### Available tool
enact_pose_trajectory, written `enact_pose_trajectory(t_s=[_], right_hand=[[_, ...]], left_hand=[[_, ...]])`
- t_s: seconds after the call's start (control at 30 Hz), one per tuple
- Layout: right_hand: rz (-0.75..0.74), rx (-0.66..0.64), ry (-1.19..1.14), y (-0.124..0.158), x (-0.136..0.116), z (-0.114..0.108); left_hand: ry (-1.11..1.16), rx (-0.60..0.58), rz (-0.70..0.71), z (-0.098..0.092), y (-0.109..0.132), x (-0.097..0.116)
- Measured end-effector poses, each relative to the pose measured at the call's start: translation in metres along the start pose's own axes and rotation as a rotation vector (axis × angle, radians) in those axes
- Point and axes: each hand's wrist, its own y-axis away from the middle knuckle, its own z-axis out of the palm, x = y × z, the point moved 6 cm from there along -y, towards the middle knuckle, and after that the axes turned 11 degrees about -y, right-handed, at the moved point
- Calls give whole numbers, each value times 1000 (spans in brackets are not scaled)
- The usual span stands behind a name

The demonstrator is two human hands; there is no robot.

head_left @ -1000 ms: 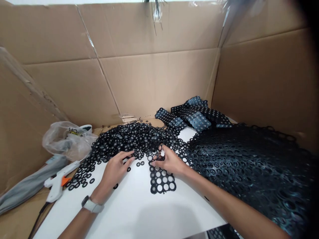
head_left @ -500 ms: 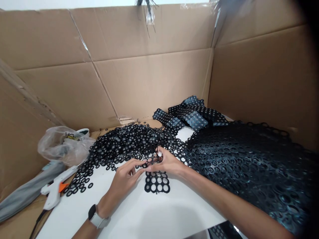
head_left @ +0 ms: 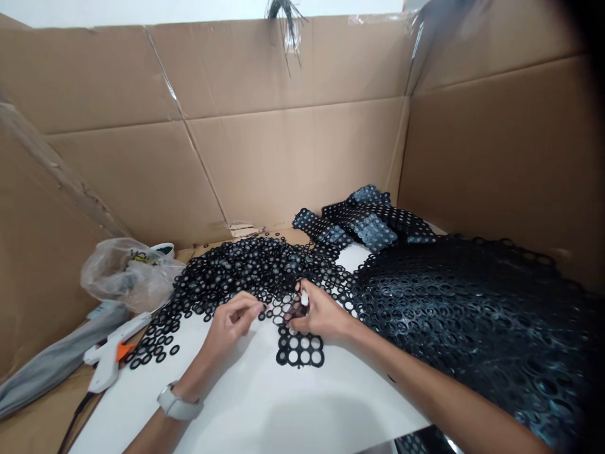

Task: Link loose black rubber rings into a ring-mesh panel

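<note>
A narrow strip of joined black rings (head_left: 299, 350) lies on the white board (head_left: 246, 397), its far part bent up. My right hand (head_left: 326, 312) grips that raised part between thumb and fingers, with dark strands showing at the fingertips. Left of it, my left hand (head_left: 236, 318) is closed in a pinch, thumb against forefinger. A tiny dark bit shows at its tips, too small to name. Just beyond both hands spreads a heap of loose black rings (head_left: 236, 268).
A large black ring mesh (head_left: 454, 309) covers the right side. Behind it lie folded ring panels (head_left: 373, 221). At left are a white glue gun (head_left: 108, 359), grey cloth (head_left: 61, 359) and a clear plastic bag (head_left: 118, 271). Cardboard walls (head_left: 293, 151) stand around.
My left hand has drawn away from the strip toward the left, its thumb and forefinger now pinched. My right hand keeps its hold on the strip. The view has shifted slightly.
</note>
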Motion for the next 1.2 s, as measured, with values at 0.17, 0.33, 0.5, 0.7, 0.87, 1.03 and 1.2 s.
enact_pose_trajectory(t_s=[0.17, 0.33, 0.5, 0.7, 0.87, 1.03, 1.2], right_hand=[[51, 19, -111, -8, 14, -3], [85, 53, -246, -12, 19, 1], [111, 60, -361, -11, 15, 3], [122, 40, -430, -8, 9, 5], [134, -13, -392, -9, 7, 7], [132, -52, -330, -9, 10, 11], [68, -54, -187, -4, 6, 13]], left_hand=[[-80, 190, -68, -31, -8, -24], [-216, 218, 50, -19, -3, -15], [-207, -22, 238, 18, 10, 10], [-108, 34, 244, 27, 14, 16], [-29, 56, 68, 26, 12, 7], [119, -77, -111, 36, 9, -2], [106, -153, -68, 35, 9, 9]])
